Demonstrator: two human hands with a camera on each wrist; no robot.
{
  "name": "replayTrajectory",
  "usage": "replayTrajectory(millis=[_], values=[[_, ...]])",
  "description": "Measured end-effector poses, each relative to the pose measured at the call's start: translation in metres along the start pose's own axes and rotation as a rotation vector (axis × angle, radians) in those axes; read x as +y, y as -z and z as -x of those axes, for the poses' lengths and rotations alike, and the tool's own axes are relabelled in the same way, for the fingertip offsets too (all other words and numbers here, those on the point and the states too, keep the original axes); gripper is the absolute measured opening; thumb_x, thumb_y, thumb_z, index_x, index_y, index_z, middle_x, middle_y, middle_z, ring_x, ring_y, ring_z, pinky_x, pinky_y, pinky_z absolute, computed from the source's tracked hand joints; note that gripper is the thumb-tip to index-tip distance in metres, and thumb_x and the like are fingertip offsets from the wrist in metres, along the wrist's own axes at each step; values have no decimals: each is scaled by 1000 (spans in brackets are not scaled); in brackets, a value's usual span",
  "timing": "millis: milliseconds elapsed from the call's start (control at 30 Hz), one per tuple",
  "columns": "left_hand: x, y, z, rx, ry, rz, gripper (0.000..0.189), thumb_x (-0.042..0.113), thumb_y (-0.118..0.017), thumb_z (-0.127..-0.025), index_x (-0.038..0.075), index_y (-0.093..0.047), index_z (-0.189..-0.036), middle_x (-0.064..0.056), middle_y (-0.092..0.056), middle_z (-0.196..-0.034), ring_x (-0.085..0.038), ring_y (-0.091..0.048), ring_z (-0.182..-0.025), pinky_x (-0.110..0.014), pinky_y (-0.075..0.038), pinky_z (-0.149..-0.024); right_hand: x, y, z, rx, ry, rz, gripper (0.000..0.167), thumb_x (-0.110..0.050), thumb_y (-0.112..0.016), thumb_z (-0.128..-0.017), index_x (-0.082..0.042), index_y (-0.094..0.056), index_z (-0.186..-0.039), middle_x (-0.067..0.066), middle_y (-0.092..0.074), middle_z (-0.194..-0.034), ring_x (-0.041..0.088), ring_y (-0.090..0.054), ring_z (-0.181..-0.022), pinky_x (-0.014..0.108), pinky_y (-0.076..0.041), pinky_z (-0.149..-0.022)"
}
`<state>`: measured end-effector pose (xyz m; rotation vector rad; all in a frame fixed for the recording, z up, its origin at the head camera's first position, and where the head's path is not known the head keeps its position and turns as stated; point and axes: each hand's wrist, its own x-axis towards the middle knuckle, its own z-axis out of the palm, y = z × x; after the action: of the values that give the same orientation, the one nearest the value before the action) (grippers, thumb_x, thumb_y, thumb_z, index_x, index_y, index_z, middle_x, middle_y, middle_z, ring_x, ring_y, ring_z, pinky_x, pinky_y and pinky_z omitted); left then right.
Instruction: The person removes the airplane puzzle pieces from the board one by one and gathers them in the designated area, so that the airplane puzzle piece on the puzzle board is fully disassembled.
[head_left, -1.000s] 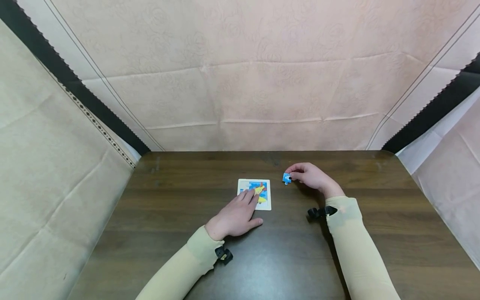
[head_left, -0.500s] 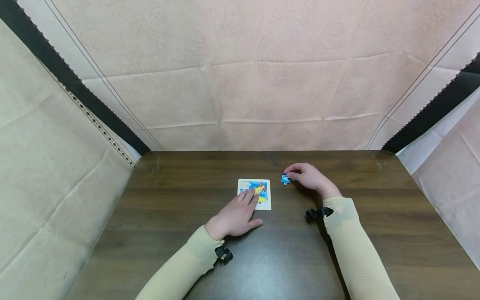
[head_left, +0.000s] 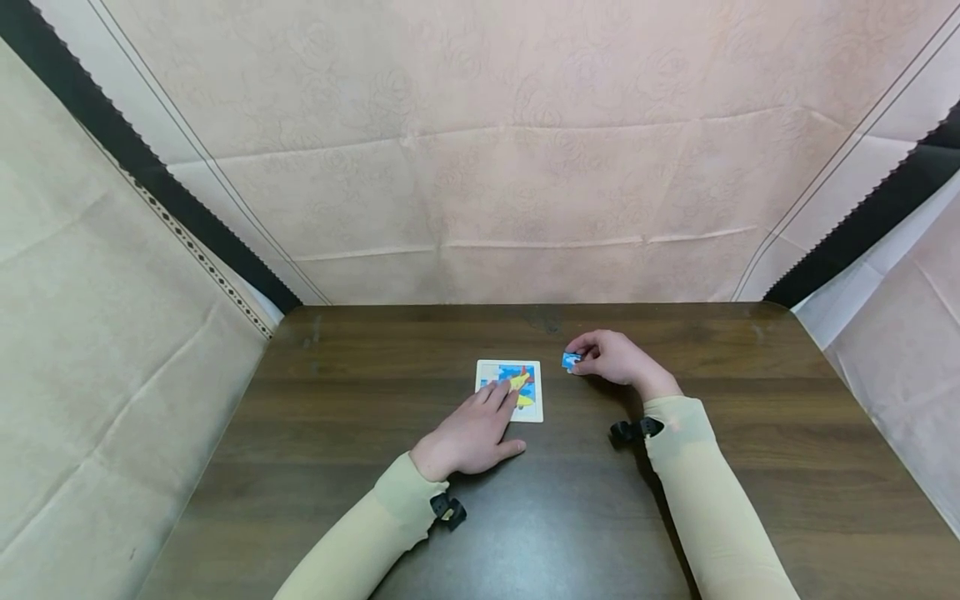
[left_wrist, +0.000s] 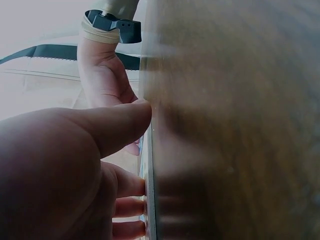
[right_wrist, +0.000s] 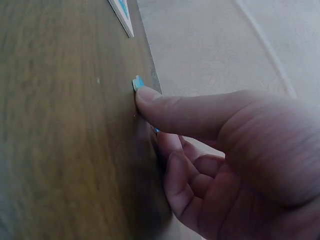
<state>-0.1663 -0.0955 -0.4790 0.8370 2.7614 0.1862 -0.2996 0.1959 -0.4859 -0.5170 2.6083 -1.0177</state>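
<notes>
blue piece (head_left: 570, 360) juts from the pinching right hand (head_left: 619, 360) — straight-fingered left hand (head_left: 472, 427) touches the board (head_left: 530, 415).

A brown counter (head_left: 360, 383) is stretching across the bottom, with light and dark stripes running along it. A shiny patch (head_left: 510, 546) is glowing near the front, and a dull smudge (head_left: 543, 317) is showing by the back edge. Behind, a big pale pink cloth (head_left: 480, 183) is hanging, and long folds (head_left: 540, 244) are crossing it. A whitish cloth (head_left: 97, 375) is hanging on the left. A black band (head_left: 150, 167) with a zigzag edge is slanting down on each side. Little dark marks (head_left: 202, 257) are making a row beside the left one.
</notes>
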Motion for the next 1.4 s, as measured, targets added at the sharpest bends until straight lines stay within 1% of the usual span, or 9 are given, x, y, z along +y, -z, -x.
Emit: replayTrajectory(millis=[333,833,1100,1200,1400], values=[[0,0,1,-11,4,10,82,54,-54,-110,3,-28,-169,-17,-20,-177,-36,-18,-163,-44,-20,-130,2,-2,0,-8,9,7,27,-11,-78,-99,-8,-77,-126,8,-71,-111,24,-63,-95,42,-54,-85],[1,2,0,-14,8,9,82,53,-54,-110,3,-28,-169,-17,-20,-177,-36,-17,-163,-44,-20,-130,4,-1,-3,-3,-9,8,27,-11,-77,-99,-11,-77,-126,7,-70,-112,26,-62,-96,43,-53,-88],[1,2,1,-13,10,14,82,53,-54,-110,3,-28,-169,-17,-19,-177,-36,-16,-163,-44,-20,-130,2,1,-1,-12,7,3,28,-11,-76,-100,-8,-76,-128,9,-70,-114,25,-62,-96,41,-53,-86],[1,2,1,-16,12,18,83,53,-54,-110,3,-27,-169,-17,-18,-177,-35,-15,-163,-44,-19,-130,2,1,0,-17,2,-12,29,-11,-76,-100,-8,-76,-129,10,-70,-115,25,-62,-96,41,-52,-85],[0,1,0,-23,6,7,83,54,-53,-110,3,-24,-170,-12,-16,-178,-36,-14,-163,-44,-19,-130,4,3,1,-23,-10,-43,31,-11,-75,-100,-8,-75,-131,11,-69,-119,27,-61,-97,41,-52,-86]])
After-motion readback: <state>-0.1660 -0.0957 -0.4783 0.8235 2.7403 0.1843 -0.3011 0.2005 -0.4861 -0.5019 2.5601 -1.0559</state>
